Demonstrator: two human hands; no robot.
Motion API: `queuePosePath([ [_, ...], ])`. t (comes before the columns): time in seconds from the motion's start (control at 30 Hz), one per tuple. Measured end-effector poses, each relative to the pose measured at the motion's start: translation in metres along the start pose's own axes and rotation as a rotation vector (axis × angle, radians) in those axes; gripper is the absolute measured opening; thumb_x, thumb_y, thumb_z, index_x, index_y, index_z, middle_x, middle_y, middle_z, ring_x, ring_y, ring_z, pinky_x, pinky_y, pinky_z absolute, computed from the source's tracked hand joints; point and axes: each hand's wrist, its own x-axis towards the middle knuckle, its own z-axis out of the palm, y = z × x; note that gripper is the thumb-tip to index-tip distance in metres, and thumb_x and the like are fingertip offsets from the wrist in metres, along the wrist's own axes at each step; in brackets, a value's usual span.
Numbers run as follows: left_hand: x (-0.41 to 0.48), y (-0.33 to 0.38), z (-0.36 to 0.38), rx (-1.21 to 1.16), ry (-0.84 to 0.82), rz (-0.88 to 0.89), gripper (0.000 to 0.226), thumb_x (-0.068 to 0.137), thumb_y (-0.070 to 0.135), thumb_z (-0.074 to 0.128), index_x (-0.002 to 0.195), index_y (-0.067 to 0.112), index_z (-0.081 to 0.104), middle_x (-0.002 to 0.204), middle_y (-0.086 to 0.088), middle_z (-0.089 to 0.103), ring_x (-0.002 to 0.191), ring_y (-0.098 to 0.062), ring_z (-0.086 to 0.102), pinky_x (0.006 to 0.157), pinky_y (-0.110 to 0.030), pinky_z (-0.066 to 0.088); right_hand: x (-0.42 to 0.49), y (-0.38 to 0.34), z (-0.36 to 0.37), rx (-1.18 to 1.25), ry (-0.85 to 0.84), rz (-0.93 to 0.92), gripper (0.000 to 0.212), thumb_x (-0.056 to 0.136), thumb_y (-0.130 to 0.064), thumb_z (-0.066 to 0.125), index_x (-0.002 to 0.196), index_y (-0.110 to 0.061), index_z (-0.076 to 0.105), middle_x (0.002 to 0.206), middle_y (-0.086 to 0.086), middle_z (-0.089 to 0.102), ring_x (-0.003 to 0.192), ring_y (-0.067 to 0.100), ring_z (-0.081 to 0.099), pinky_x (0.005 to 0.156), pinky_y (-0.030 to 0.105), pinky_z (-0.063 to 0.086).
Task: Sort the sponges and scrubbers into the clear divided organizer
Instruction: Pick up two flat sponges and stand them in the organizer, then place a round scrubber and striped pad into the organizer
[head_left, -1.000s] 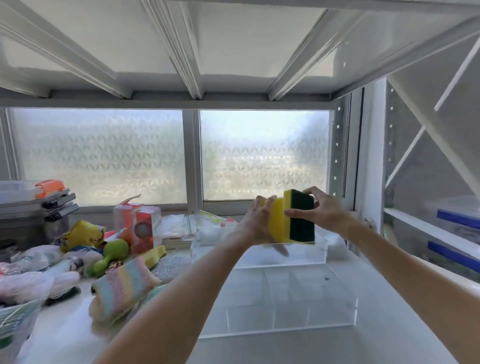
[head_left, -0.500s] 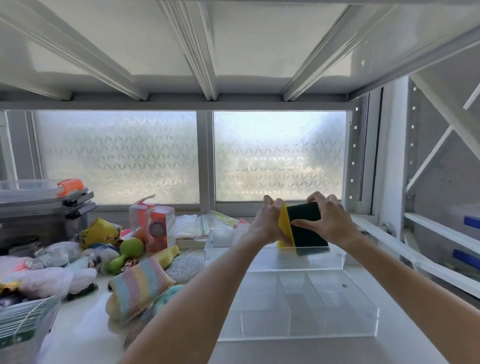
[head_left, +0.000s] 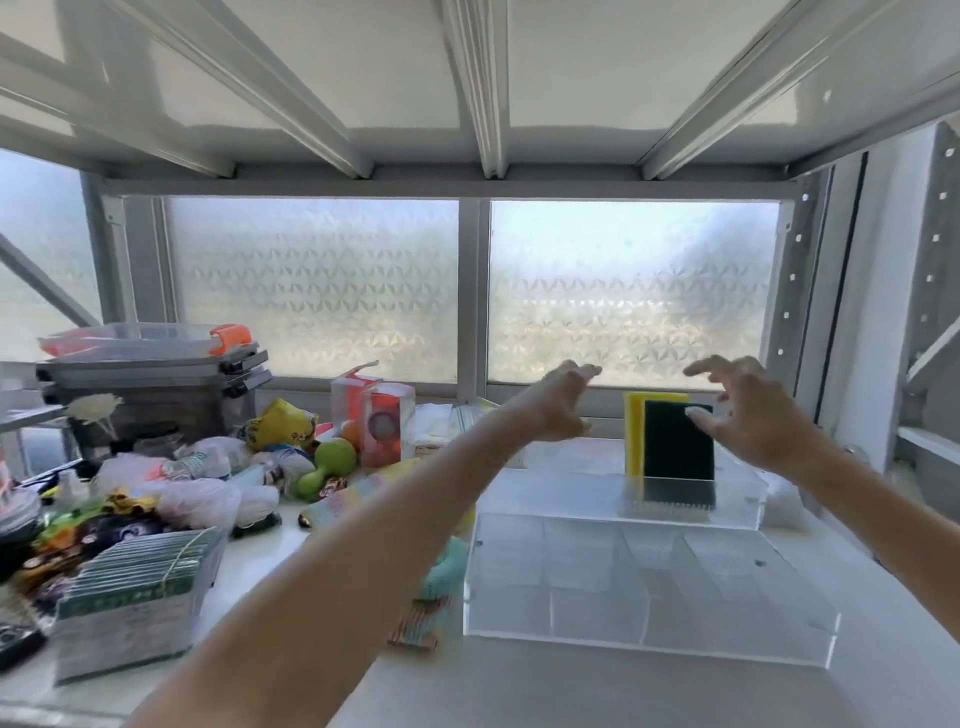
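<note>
- Head view: sponge (head_left: 670, 447) stands upright in the rear section of the clear organizer (head_left: 649, 639).
- Left hand (head_left: 558, 402) and right hand (head_left: 748, 415) flank it, fingers spread, empty.

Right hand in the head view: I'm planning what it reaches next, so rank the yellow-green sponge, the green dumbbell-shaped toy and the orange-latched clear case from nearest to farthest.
From the right hand:
1. Yellow-green sponge, upright in the rear organizer, just left of it.
2. Green dumbbell-shaped toy, in the left pile.
3. Orange-latched clear case, far left, atop the stack.

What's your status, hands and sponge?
Left hand open, right hand open. Yellow-green sponge standing upright in rear clear organizer. Nothing blocking; front organizer holds nothing.
</note>
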Motion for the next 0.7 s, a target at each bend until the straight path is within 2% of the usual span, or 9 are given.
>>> queuePosePath([
  [0.1, -0.043, -0.034, -0.063, 0.152, -0.002, -0.058, 0.058, 0.082, 0.017, 0.071, 0.135, 0.004, 0.051, 0.134, -0.014, 0.057, 0.124, -0.027, 0.055, 0.097, -0.025, 0.041, -0.002, -0.062, 0.004, 0.109, 0.070, -0.160, 0.035, 0.080, -0.016, 0.070, 0.113, -0.019, 0.060, 0.111, 0.010, 0.057, 0.098, 0.024, 0.061, 0.086, 0.045, 0.052],
  [0.17, -0.080, -0.064, -0.092, 0.245, -0.122, -0.200, 0.049, 0.081, 0.023, 0.073, 0.125, 0.006, 0.059, 0.118, -0.007, 0.063, 0.112, -0.024, 0.060, 0.087, -0.025, 0.044, -0.010, -0.112, 0.015, 0.191, -0.081, -0.291, 0.030, 0.079, -0.022, 0.072, 0.108, -0.018, 0.064, 0.105, 0.005, 0.061, 0.093, 0.020, 0.061, 0.086, 0.042, 0.052],
  [0.27, -0.136, -0.102, -0.107, 0.296, -0.411, -0.368, 0.042, 0.078, 0.041, 0.073, 0.109, 0.016, 0.060, 0.111, 0.003, 0.058, 0.097, -0.015, 0.057, 0.084, -0.025, 0.045, -0.031, -0.172, 0.044, 0.181, -0.403, -0.439, 0.033, 0.078, -0.029, 0.074, 0.107, -0.014, 0.068, 0.106, 0.005, 0.067, 0.095, 0.019, 0.062, 0.088, 0.035, 0.051],
  [0.33, -0.165, -0.115, -0.102, 0.312, -0.526, -0.446, 0.068, 0.073, 0.058, 0.070, 0.126, 0.017, 0.055, 0.126, 0.003, 0.055, 0.112, -0.017, 0.054, 0.098, -0.028, 0.043, -0.049, -0.196, 0.067, 0.085, -0.581, -0.475, 0.042, 0.078, -0.034, 0.074, 0.113, -0.011, 0.065, 0.115, 0.006, 0.065, 0.106, 0.021, 0.059, 0.090, 0.031, 0.047],
  [0.4, -0.189, -0.114, -0.091, 0.239, -0.555, -0.500, 0.090, 0.072, 0.061, 0.070, 0.147, 0.022, 0.039, 0.146, 0.006, 0.043, 0.135, -0.015, 0.042, 0.109, -0.025, 0.033, -0.064, -0.207, 0.085, -0.050, -0.719, -0.455, 0.053, 0.079, -0.040, 0.072, 0.120, -0.009, 0.061, 0.123, 0.008, 0.061, 0.114, 0.025, 0.055, 0.093, 0.032, 0.045],
  [0.5, -0.204, -0.118, -0.076, 0.189, -0.498, -0.490, 0.100, 0.072, 0.059, 0.072, 0.152, 0.022, 0.026, 0.154, 0.007, 0.033, 0.141, -0.014, 0.035, 0.114, -0.025, 0.028, -0.076, -0.212, 0.099, -0.215, -0.699, -0.478, 0.051, 0.080, -0.037, 0.069, 0.119, -0.006, 0.059, 0.119, 0.014, 0.062, 0.111, 0.031, 0.056, 0.090, 0.037, 0.049],
  [0.53, -0.206, -0.120, -0.073, 0.190, -0.475, -0.484, 0.096, 0.073, 0.056, 0.072, 0.151, 0.021, 0.028, 0.152, 0.006, 0.036, 0.138, -0.015, 0.038, 0.115, -0.028, 0.031, -0.077, -0.213, 0.101, -0.230, -0.673, -0.479, 0.048, 0.080, -0.033, 0.068, 0.118, -0.006, 0.059, 0.117, 0.015, 0.063, 0.109, 0.032, 0.057, 0.088, 0.038, 0.050],
  [0.6, -0.205, -0.125, -0.071, 0.178, -0.428, -0.480, 0.068, 0.080, 0.045, 0.067, 0.139, 0.020, 0.042, 0.138, -0.001, 0.051, 0.123, -0.020, 0.052, 0.106, -0.035, 0.042, -0.077, -0.214, 0.103, -0.232, -0.643, -0.482, 0.041, 0.079, -0.026, 0.067, 0.115, -0.006, 0.061, 0.113, 0.016, 0.063, 0.103, 0.032, 0.058, 0.083, 0.037, 0.052],
  [0.7, -0.201, -0.124, -0.070, 0.127, -0.347, -0.452, 0.020, 0.090, 0.034, 0.052, 0.096, 0.015, 0.055, 0.097, -0.001, 0.062, 0.088, -0.018, 0.058, 0.076, -0.031, 0.045, -0.075, -0.211, 0.107, -0.182, -0.610, -0.497, 0.028, 0.081, -0.020, 0.062, 0.105, -0.005, 0.063, 0.105, 0.016, 0.064, 0.089, 0.030, 0.056, 0.069, 0.031, 0.044],
])
